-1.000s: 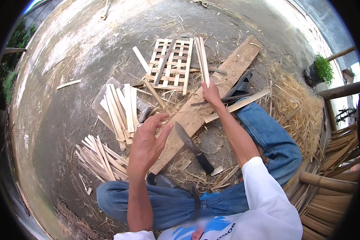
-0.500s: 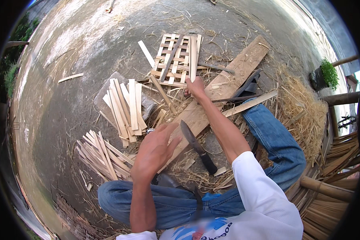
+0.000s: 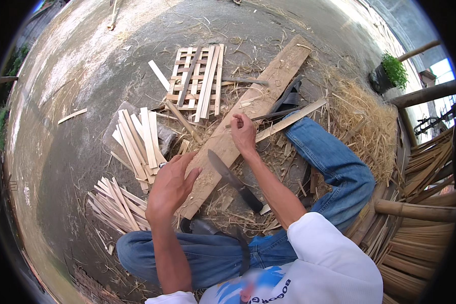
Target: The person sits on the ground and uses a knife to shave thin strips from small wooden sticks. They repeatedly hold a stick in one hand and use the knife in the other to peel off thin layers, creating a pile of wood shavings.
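Observation:
My left hand (image 3: 169,185) is raised with fingers stretched and thumb apart, holding nothing, beside the lower part of a wooden plank (image 3: 281,66). My right hand (image 3: 243,133) is over the plank's middle. Its fingers are loosely curled, with nothing visible in them; a dark stick (image 3: 283,112) passes close by. Between my arms lies a knife (image 3: 227,172) with a broad blade and black handle. Farther off is a woven lattice of flat strips (image 3: 181,68), with pale strips (image 3: 207,83) and a dark strip (image 3: 191,76) resting on it.
Pale strips (image 3: 131,144) lie fanned on a flat stone (image 3: 165,137), and a bundle of thin strips (image 3: 117,205) is near my left knee. Curly shavings (image 3: 365,126) pile at the right. A potted plant (image 3: 390,73) stands beyond, near bamboo poles (image 3: 415,210).
My right hand has let go of the pale strips on the lattice and drawn back over the plank. My left hand stays raised with fingers spread. The whole view has shifted slightly.

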The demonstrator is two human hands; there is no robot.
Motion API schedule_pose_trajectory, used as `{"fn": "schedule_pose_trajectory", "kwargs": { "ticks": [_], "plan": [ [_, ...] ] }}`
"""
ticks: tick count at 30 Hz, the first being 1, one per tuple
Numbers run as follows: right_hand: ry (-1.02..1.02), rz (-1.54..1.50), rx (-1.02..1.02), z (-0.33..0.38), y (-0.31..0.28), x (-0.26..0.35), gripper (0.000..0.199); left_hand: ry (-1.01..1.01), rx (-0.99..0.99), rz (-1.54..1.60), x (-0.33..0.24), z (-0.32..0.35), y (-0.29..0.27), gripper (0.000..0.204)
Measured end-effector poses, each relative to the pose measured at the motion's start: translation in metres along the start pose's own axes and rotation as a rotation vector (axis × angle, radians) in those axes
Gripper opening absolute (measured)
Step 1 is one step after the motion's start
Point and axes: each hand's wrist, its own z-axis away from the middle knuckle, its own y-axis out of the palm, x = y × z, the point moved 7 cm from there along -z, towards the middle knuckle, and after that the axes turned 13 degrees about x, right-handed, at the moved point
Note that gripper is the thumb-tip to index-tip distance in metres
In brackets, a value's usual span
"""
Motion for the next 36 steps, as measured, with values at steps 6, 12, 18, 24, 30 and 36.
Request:
{"fn": "schedule_pose_trajectory", "kwargs": {
  "ticks": [6,12,18,24,30,36],
  "plan": [
    [0.47,-0.608,-0.574,0.078,-0.057,-0.121,0.028,-0.023,0.057,-0.034,-0.011,0.002,-0.001,0.048],
    [0.577,-0.843,-0.19,0.053,-0.063,-0.13,0.029,-0.001,0.038,-0.02,-0.014,-0.002,0.001,0.044],
    [0.287,-1.16,-0.025,0.08,-0.053,-0.069,0.022,0.039,-0.111,0.059,0.005,-0.016,0.0,0.044],
    [0.288,-1.446,0.562,0.155,-0.018,-0.001,0.049,0.01,-0.302,0.416,0.007,-0.037,-0.01,0.05],
    [0.515,-1.226,1.004,0.23,0.012,0.043,0.064,0.011,-0.403,0.975,0.048,-0.045,-0.004,0.07],
    [0.325,-0.821,1.088,0.234,0.027,0.042,0.068,0.139,-0.32,1.149,0.046,-0.026,-0.019,0.038]
  ]
}}
